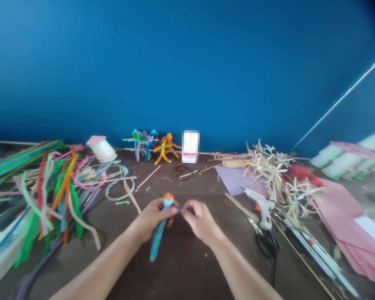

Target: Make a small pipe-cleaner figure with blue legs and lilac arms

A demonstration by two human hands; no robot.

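While both hands work close together above the brown tabletop (181, 271), the left hand (153, 216) is clenched around the upper part of a blue pipe-cleaner figure (158, 238). The figure's long axis tilts: its orange head (168, 199) pokes out above the fingers at the upper right, and its blue legs run down to the lower left, back toward the person. The left hand is the one around the figure, while the right hand (200, 221) sits just beside it on the right. The right thumb and fingers pinch a purple pipe cleaner (184, 209) that bridges the small gap between the hands and meets the figure just below its head. The fingers hide that join, so it is impossible to tell whether the purple piece is wrapped around the figure.

Well to the left of the blue figure lies a loose heap of colored pipe cleaners (46, 196). Far beyond it stand small pipe-cleaner dolls (162, 149). To its right are a white glue gun (261, 206) and black-handled scissors (265, 243), with dried straw (268, 171) farther off. A stack of pink paper (340, 221) lies at the far right.
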